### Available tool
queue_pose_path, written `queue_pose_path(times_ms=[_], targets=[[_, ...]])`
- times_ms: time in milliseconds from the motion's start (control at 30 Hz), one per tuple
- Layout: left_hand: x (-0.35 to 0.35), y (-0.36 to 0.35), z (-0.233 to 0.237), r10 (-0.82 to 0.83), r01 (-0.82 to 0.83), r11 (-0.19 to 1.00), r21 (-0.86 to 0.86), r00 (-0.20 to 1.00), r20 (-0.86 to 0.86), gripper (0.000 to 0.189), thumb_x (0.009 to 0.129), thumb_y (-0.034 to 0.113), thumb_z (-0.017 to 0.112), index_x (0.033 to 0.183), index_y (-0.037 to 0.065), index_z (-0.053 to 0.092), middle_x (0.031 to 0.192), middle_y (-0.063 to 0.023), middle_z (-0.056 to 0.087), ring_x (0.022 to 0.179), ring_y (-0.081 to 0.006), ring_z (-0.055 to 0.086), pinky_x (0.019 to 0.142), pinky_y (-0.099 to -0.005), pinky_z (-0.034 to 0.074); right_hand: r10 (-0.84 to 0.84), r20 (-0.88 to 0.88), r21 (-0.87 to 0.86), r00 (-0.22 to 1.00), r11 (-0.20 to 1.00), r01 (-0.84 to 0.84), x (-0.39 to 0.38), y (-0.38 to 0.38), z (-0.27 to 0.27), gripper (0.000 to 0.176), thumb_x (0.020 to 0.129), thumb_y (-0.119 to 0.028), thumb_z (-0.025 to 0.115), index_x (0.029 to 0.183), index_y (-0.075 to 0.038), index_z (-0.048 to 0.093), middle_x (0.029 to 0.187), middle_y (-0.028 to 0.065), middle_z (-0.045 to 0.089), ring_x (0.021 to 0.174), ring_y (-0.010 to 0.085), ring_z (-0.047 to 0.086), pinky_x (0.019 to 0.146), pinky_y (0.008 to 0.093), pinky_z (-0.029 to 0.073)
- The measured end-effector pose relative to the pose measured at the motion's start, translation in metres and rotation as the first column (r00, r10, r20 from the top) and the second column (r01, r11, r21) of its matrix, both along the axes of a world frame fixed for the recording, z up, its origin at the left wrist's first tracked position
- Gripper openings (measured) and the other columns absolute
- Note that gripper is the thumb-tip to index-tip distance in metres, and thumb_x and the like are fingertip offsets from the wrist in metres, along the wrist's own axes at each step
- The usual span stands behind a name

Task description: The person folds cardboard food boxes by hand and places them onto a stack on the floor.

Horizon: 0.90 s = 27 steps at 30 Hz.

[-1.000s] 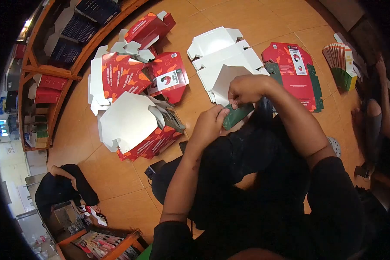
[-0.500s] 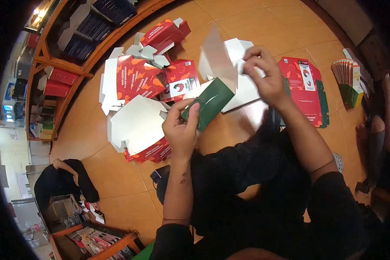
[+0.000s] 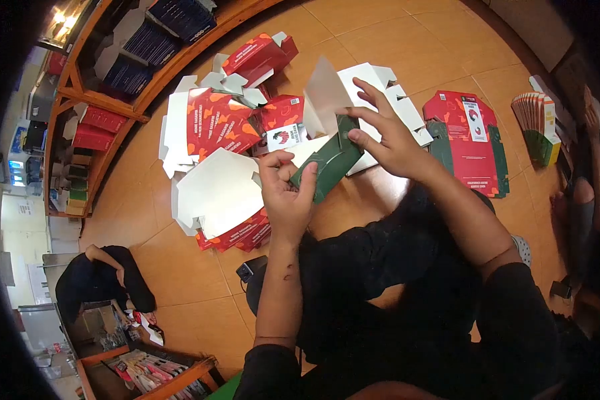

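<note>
A partly folded cardboard box (image 3: 330, 167) with green panels and a pale raised flap is between my hands, above the floor. My left hand (image 3: 288, 193) grips its near end, thumb on the green face and the fingers partly hidden behind. At the far end my right hand (image 3: 390, 137) pinches a green end flap between thumb and index finger, its other fingers spread. Below and to the left lie red printed cartons (image 3: 223, 123) and a carton with its white inside up (image 3: 220, 190). Under my right hand are white carton blanks (image 3: 370, 80).
Flat red-and-green cartons (image 3: 463, 143) lie on the tiled floor to the right, beside a row of folded yellow-green boxes (image 3: 543, 133). Wooden shelves (image 3: 140, 103) with boxes line the left. Another person (image 3: 103, 283) bends over at lower left. Someone's leg (image 3: 583, 200) shows at the right edge.
My right hand has come in from the upper right and taken hold of the box's green end flap, which is now bent over. My left hand keeps its grip.
</note>
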State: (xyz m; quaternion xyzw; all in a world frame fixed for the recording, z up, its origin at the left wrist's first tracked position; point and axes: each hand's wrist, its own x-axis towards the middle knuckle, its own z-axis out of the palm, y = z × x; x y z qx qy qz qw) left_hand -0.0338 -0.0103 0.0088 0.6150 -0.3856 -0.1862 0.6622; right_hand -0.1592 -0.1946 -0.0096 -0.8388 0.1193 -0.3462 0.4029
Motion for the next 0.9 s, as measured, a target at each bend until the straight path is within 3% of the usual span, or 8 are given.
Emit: queue_pose_path(times_ms=[100,200,267,467,667,733,800,900], targets=[[-0.003,-0.004,-0.003,0.002,-0.002,1.000,0.019,1.000,0.001,0.032,0.091,-0.003,0.061,0.114,0.003,0.039,0.071,-0.0025,0.055,0.064,-0.0040,0.051,0.055,-0.0173,0.037,-0.109,0.077,0.211,0.991,0.973,0.090,0.001,0.005,-0.001,0.031,0.087,-0.020,0.069,0.116,-0.009,0.066,0.146,0.0191,0.038,0.131,0.0367,0.043,0.108,0.0423,0.037],[-0.005,-0.005,-0.008,-0.003,0.004,0.999,-0.038,1.000,0.020,0.031,0.090,-0.004,0.061,0.112,0.003,0.040,0.075,-0.0031,0.055,0.068,-0.0044,0.054,0.057,-0.0178,0.040,-0.050,0.032,-0.064,0.998,0.997,0.052,-0.002,0.010,0.010,0.026,0.085,-0.018,0.071,0.107,-0.005,0.068,0.142,0.0167,0.044,0.126,0.0337,0.049,0.105,0.0408,0.041],[-0.009,-0.007,-0.012,0.067,-0.059,0.992,-0.112,0.996,0.067,0.030,0.090,-0.005,0.062,0.110,0.002,0.041,0.078,-0.0035,0.055,0.073,-0.0056,0.057,0.062,-0.0180,0.044,0.096,0.039,0.231,0.995,0.968,-0.102,0.000,0.019,0.008,0.023,0.085,-0.013,0.070,0.106,-0.004,0.069,0.143,0.0161,0.045,0.122,0.0315,0.053,0.099,0.0400,0.046],[-0.018,-0.003,-0.023,0.170,-0.138,0.984,-0.112,0.910,0.377,0.026,0.090,-0.003,0.063,0.108,0.001,0.045,0.092,-0.0095,0.058,0.079,-0.0074,0.058,0.064,-0.0197,0.047,0.227,-0.060,0.123,0.972,0.968,-0.218,0.000,0.026,0.007,0.022,0.090,-0.015,0.065,0.108,-0.001,0.068,0.134,0.0166,0.053,0.120,0.0267,0.056,0.097,0.0345,0.046],[-0.029,-0.004,-0.027,-0.078,0.101,0.993,-0.056,0.946,0.314,0.040,0.091,0.000,0.060,0.127,-0.002,0.041,0.104,-0.0121,0.055,0.081,-0.0132,0.057,0.069,-0.0232,0.048,-0.068,0.090,0.641,0.994,0.768,-0.006,0.003,0.010,-0.003,0.024,0.089,-0.014,0.062,0.106,0.002,0.068,0.096,0.0044,0.067,0.090,0.0112,0.060,0.085,0.0268,0.047],[-0.009,-0.003,-0.026,0.492,-0.506,0.862,-0.042,0.811,0.317,0.038,0.097,0.011,0.054,0.131,-0.002,0.041,0.114,-0.0143,0.054,0.089,-0.0154,0.055,0.078,-0.0257,0.047,-0.113,0.154,0.755,0.982,0.655,-0.043,0.002,0.001,-0.002,0.020,0.086,-0.010,0.061,0.102,0.000,0.069,0.091,0.0025,0.065,0.085,0.0101,0.059,0.080,0.0256,0.047],[0.007,-0.002,0.003,0.537,-0.596,0.798,0.090,0.771,0.342,0.038,0.101,0.021,0.048,0.130,-0.002,0.042,0.120,-0.0130,0.052,0.102,-0.0185,0.053,0.091,-0.0320,0.044,-0.159,0.190,0.807,0.969,0.587,-0.062,0.001,-0.002,0.003,0.013,0.084,-0.009,0.061,0.092,-0.004,0.068,0.086,0.0011,0.062,0.080,0.0101,0.057,0.077,0.0249,0.045],[0.034,0.005,-0.001,0.072,-0.099,0.995,-0.026,0.863,-0.499,0.040,0.102,0.026,0.048,0.131,0.000,0.046,0.127,-0.0140,0.054,0.118,-0.0207,0.052,0.100,-0.0347,0.042,-0.154,0.237,0.838,0.959,0.532,-0.122,0.001,-0.008,-0.003,0.001,0.078,-0.008,0.061,0.078,-0.007,0.060,0.082,-0.0005,0.055,0.079,0.0120,0.052,0.072,0.0257,0.043]])
